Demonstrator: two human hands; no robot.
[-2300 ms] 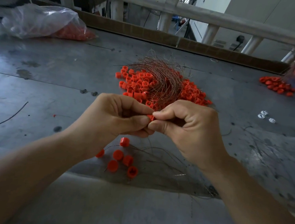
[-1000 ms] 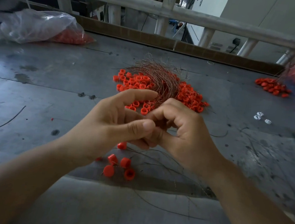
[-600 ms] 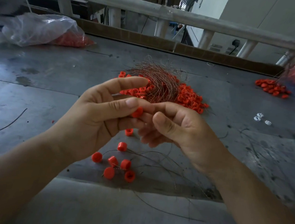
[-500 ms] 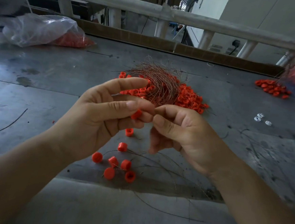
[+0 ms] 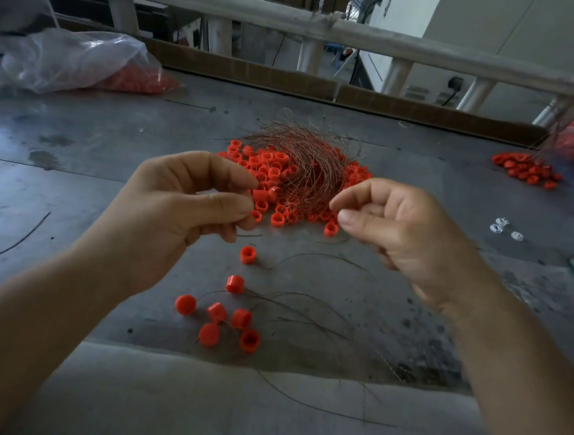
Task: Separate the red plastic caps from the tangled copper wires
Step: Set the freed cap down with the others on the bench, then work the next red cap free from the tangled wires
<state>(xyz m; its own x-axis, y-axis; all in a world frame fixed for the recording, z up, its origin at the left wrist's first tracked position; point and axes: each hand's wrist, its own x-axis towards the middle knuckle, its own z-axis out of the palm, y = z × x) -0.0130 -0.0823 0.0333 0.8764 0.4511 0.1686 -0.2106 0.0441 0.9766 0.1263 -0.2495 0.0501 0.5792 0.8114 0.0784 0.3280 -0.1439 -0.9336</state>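
Between our hands, w/ left hand (image 5: 180,209) pinching a red cap (image 5: 255,215) and right hand (image 5: 404,233) apart, fingers loosely curled on what looks like a thin wire, we'd pull straight, slow.

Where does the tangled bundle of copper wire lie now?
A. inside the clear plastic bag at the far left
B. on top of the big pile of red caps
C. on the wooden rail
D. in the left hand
B: the wire bundle rests on the big pile of red caps in the middle of the table, beyond both hands.
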